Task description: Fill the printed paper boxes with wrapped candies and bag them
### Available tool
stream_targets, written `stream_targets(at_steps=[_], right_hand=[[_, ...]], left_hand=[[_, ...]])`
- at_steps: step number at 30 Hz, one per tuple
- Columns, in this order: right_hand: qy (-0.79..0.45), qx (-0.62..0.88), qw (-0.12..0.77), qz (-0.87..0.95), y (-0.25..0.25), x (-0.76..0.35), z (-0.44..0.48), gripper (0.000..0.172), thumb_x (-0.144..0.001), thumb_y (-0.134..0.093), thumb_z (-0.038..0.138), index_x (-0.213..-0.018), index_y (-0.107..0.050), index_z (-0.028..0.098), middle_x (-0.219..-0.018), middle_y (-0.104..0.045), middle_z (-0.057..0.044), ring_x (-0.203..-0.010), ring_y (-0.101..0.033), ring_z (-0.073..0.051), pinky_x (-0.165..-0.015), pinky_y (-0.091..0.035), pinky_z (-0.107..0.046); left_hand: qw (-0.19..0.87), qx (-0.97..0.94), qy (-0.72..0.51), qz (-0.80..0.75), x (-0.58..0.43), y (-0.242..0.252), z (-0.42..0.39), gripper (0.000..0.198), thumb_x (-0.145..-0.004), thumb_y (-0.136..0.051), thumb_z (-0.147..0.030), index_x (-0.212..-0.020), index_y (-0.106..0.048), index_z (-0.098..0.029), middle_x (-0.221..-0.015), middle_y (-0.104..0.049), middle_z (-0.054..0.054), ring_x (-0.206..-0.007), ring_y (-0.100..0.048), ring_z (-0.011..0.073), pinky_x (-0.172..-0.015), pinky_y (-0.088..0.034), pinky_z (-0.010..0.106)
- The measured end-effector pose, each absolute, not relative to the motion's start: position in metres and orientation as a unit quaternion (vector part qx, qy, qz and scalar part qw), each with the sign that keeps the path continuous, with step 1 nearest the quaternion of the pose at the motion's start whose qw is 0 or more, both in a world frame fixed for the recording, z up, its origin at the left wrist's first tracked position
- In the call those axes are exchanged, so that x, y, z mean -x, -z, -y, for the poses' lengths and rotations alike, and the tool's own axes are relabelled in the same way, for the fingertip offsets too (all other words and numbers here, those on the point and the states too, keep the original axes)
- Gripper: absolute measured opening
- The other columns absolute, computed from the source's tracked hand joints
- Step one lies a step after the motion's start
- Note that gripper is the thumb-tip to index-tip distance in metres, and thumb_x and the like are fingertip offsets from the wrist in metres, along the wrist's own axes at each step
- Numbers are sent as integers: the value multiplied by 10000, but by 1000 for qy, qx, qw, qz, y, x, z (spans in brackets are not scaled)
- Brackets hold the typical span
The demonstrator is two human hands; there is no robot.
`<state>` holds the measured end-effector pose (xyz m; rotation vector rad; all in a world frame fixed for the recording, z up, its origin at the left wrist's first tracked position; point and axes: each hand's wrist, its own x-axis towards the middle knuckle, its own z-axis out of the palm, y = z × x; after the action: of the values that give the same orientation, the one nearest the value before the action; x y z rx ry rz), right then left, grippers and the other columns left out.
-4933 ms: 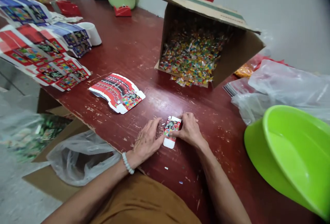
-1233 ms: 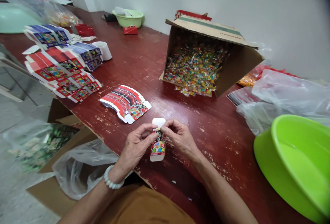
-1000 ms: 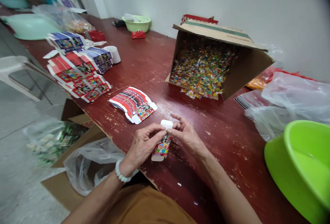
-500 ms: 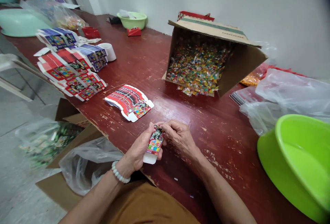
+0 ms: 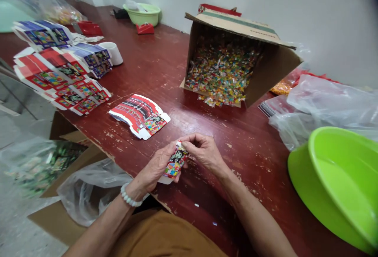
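The left hand (image 5: 158, 166) is clamped around a small red printed paper carton (image 5: 176, 161), its fingers running underneath so that the tips show at the carton's right edge. The right hand (image 5: 202, 148) has thumb and fingertips drawn together on the white flap at the carton's upper end. The carton's front carries a black-and-white figure, coloured ovals and a row of multicoloured characters, too small to read. Both bare forearms reach in from the lower edge and converge on it above the dark red, scuffed table (image 5: 251, 138); a pale bead bracelet (image 5: 130, 197) circles the left wrist. Just beyond the hands lies a fanned stack of flat red cartons (image 5: 140, 115) with the same front and rows of illegible dark print. Farther left, banded bundles of red cartons (image 5: 56, 71) and blue cartons (image 5: 47, 36) repeat similar artwork. Farther forward, a brown cardboard box (image 5: 236, 26) lies open towards the person, full of wrapped multicoloured sweets (image 5: 220, 71); its top flap bears a green stripe and dark lettering that cannot be made out. To the right stands a bright green plastic basin (image 5: 304, 174).
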<state>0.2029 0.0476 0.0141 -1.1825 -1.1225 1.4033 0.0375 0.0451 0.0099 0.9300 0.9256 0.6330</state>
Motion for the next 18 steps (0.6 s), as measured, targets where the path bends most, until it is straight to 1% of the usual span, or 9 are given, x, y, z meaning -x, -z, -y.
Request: stream_targets(at_steps=[2,5,7,10,12,14,16,17,18], right_hand=[[-582,476,466,466,-12,-205,-48,188,-806,-727,375,-809,-719,187,-684,-710,-5,-521,-601,-119,-484,-490,-232],[-600,454,444,486,-11,-210,-46,233,-832,-715,424,-800,-692,194,-715,-684,0,-518,-587,-112,-486,-481,-235],[-597,440,427,518,-11,-212,-44,268,-868,-674,461,-805,-692,202,-768,-670,-6,-566,-598,-116,-532,-491,-245],[-544,422,412,597,-7,-215,-48,282,-913,-619,476,-860,-728,222,-910,-679,-31,-763,-641,-147,-712,-524,-282],[-506,413,399,644,-1,-223,-64,264,-922,-612,465,-886,-743,238,-940,-688,-31,-833,-647,-161,-784,-523,-298],[-436,446,378,684,4,-239,-95,219,-936,-600,410,-922,-749,250,-942,-703,-26,-851,-650,-170,-810,-523,-308],[-273,561,355,696,7,-262,-135,187,-937,-584,274,-1039,-740,258,-1057,-713,-44,-974,-640,-197,-901,-502,-339],[-185,627,316,688,9,-274,-156,236,-928,-583,228,-1110,-725,274,-1137,-707,-50,-1069,-616,-220,-973,-469,-375],[-155,654,307,674,12,-286,-174,296,-914,-579,174,-1169,-709,249,-1217,-686,-89,-1158,-574,-263,-1035,-418,-440]], left_hand=[[754,-424,-284,-413,-37,-9,-46,635,-922,-502,-645,-1308,-609,-152,-723,-702,56,-431,-592,118,-410,-441,198],[757,-418,-284,-415,-37,-7,-46,647,-928,-525,-603,-1437,-511,-203,-745,-702,43,-436,-589,123,-412,-449,207],[757,-401,-290,-427,-40,-4,-47,655,-925,-523,-608,-1468,-467,-245,-745,-697,30,-423,-595,133,-400,-446,215],[746,-377,-303,-457,-45,1,-48,679,-903,-518,-653,-1458,-440,-270,-741,-692,15,-396,-597,144,-384,-436,223],[736,-361,-320,-474,-48,3,-50,692,-877,-552,-663,-1428,-436,-261,-745,-689,6,-431,-613,150,-413,-460,228],[725,-347,-335,-492,-48,6,-51,683,-859,-587,-657,-1394,-442,-258,-779,-694,6,-548,-657,167,-495,-508,242],[694,-352,-347,-523,-46,10,-51,668,-837,-623,-650,-1356,-475,-256,-857,-711,17,-676,-679,178,-591,-540,256],[668,-365,-355,-544,-45,13,-52,664,-820,-641,-651,-1331,-503,-250,-908,-720,27,-723,-680,180,-632,-547,261],[637,-381,-363,-563,-42,16,-52,663,-802,-661,-652,-1306,-533,-240,-963,-724,38,-761,-679,185,-669,-552,267]])
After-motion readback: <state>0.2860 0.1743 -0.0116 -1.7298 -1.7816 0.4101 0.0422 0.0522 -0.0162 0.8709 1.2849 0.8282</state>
